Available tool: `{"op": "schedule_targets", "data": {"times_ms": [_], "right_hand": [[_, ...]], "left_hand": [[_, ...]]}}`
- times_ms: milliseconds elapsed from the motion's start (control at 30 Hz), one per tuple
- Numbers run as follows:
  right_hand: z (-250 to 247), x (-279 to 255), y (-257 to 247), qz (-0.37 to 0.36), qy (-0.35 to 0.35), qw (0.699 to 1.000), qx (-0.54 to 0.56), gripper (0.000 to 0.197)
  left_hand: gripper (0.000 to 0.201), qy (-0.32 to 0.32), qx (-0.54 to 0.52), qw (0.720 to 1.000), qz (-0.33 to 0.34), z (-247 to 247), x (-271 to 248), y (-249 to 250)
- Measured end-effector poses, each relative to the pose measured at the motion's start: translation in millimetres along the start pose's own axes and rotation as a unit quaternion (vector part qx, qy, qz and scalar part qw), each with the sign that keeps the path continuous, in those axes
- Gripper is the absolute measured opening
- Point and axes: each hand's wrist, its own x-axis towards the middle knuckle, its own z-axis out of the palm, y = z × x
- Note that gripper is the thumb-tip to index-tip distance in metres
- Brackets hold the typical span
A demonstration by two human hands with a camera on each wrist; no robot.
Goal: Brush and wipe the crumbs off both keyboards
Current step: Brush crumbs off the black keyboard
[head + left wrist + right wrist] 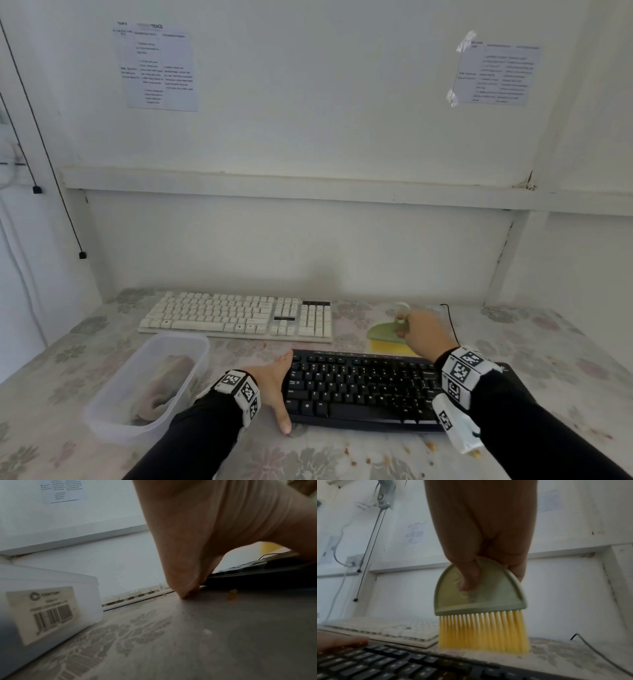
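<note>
Head view shows my right hand [423, 334] gripping the green brush [387, 331] by its handle, its yellow bristles resting on the desk [548, 359] just behind the black keyboard [363, 387]. From the right wrist view my fingers [469, 577] curl over the brush's green back, bristles pointing down. My left hand [270, 387] lies spread against the black keyboard's left edge, thumb on the desk and fingers at its far corner, bracing it. The white keyboard [239, 315] sits behind, well apart from the brush. Orange crumbs [430, 445] dot the cloth near the front edge. I judge the brushing step is just starting: next I should lift the bristles onto the black keys and sweep along the rows, keeping the board steady.
</note>
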Motion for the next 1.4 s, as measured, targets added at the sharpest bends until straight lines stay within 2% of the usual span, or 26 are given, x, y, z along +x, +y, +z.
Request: {"op": "schedule_targets", "data": {"times_ms": [67, 133, 267, 433, 567, 667, 767, 967, 1133, 1200, 1333, 1400], "right_hand": [[6.2, 0.3, -4.3, -0.027, -0.022, 0.999, 0.027, 0.008], [7.7, 1.1, 2.8, -0.026, -0.023, 0.998, 0.044, 0.016], [-8.2, -7.1, 52.0, 0.051, 0.016, 0.998, 0.044, 0.035], [-31.0, -25.6, 129.9, 0.170, 0.057, 0.983, 0.043, 0.029], [-40.8, -37.9, 158.3, 0.215, 0.096, 0.967, 0.097, 0.041], [-38.0, -42.0, 163.5, 0.211, 0.120, 0.964, 0.107, 0.046], [-35.5, -51.0, 167.1, 0.218, 0.097, 0.966, 0.098, 0.041], [-43.8, -66.0, 174.0, 0.237, 0.041, 0.969, 0.060, 0.027], [-43.4, -69.8, 166.4, 0.193, 0.132, 0.963, 0.131, 0.023], [-35.4, -70.9, 166.6, 0.189, 0.118, 0.964, 0.144, 0.024], [-35.7, -79.3, 168.3, 0.209, 0.059, 0.968, 0.126, 0.015], [-41.0, -82.1, 166.6, 0.217, 0.055, 0.968, 0.116, 0.013]], "left_hand": [[0.174, -0.002, -0.008, 1.000, -0.005, -0.3, 2.5, -1.7], [0.173, 0.000, -0.010, 1.000, -0.009, 0.7, 0.4, 0.6], [0.164, 0.005, -0.017, 1.000, -0.006, 2.2, -4.0, 9.0], [0.170, 0.006, -0.008, 1.000, -0.022, 0.9, 1.0, 4.6], [0.142, 0.013, 0.011, 1.000, -0.024, 2.9, 2.4, 11.6], [0.140, 0.014, 0.012, 0.999, -0.035, 1.9, 1.6, 12.5], [0.148, 0.022, 0.015, 0.998, -0.052, 2.1, 2.2, 13.1], [0.140, 0.018, 0.028, 0.997, -0.065, 2.9, 3.2, 19.0], [0.135, 0.026, 0.027, 0.997, -0.072, 5.3, 2.2, 24.0], [0.131, 0.027, 0.026, 0.997, -0.075, 6.4, 0.4, 26.5], [0.143, 0.035, 0.027, 0.995, -0.090, 5.4, -4.4, 25.3], [0.145, 0.032, 0.029, 0.994, -0.098, 5.8, -8.0, 27.3]]}}
